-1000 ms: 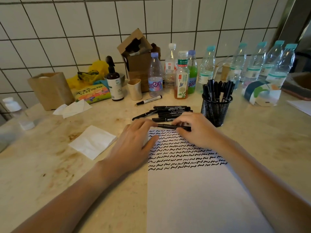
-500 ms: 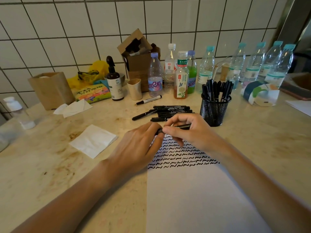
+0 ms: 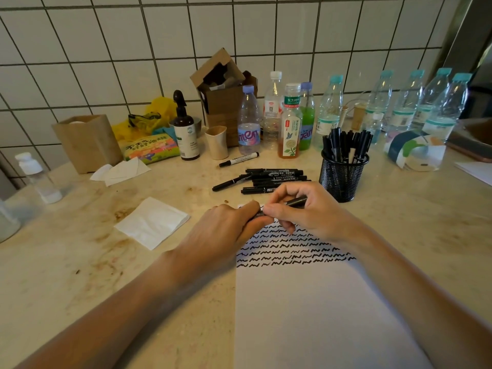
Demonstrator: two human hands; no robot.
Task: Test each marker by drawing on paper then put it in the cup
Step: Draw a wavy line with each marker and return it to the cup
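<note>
A black marker (image 3: 297, 201) is held level above the top of the white paper (image 3: 314, 302). My right hand (image 3: 306, 211) grips its barrel, and my left hand (image 3: 229, 230) grips its left end, where the cap is hidden by my fingers. Rows of black squiggles (image 3: 290, 249) cover the paper's upper part. A pile of several black markers (image 3: 269, 179) lies just beyond my hands. The black mesh cup (image 3: 342, 177) stands to the right of the pile and holds several markers.
A white-barrelled marker (image 3: 239, 159) lies behind the pile. Several bottles (image 3: 290, 126), a paper cup (image 3: 217, 142), a spray bottle (image 3: 186, 131) and a cardboard box (image 3: 223, 86) line the tiled wall. A folded tissue (image 3: 153, 222) lies left of my hands.
My right hand lifted one marker off the table near the pile and raised it over the paper. My left hand came up from the paper's edge and took hold of the marker's left end.
</note>
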